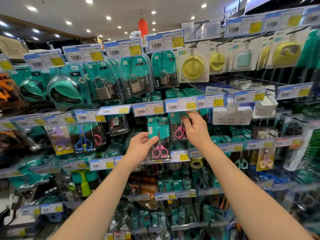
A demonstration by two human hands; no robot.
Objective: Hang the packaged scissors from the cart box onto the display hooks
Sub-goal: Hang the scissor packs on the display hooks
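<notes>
The packaged scissors (pixel 160 135), a teal card with pink-handled scissors under clear plastic, stand upright in the air just in front of the middle row of the display, a little left of the centre of the rack. The left hand (pixel 141 144) grips the card by its left edge, about halfway up: the thumb lies across the front and the other fingers (pixel 144 135) curl round the edge and behind it, so the pink handles hang below the grasp and the printed top of the card rises above it. Just to the right and slightly farther back, a hanging pack (pixel 178 130) of the same pink scissors sits on the rack. The right hand (pixel 196 129) is raised to the upper part of that pack, thumb on its front and fingers curled at its right edge, pinching it directly beneath a price label (pixel 181 104) with a yellow patch. The hook itself is hidden behind the label and the hand. The two packs are side by side and close, the held one overlapping the other's left edge. Farther left on the same row hang blue-handled scissors (pixel 84 141). In the row above are packaged padlocks (pixel 135 84), with yellow round items (pixel 193 66) to their right and a teal tape measure (pixel 65 90) to their left. At the right, white power strips (pixel 232 115) stand near the hanging pack, and lower down are a roll of tape (pixel 196 162) and pale pink scissors (pixel 265 160).
</notes>
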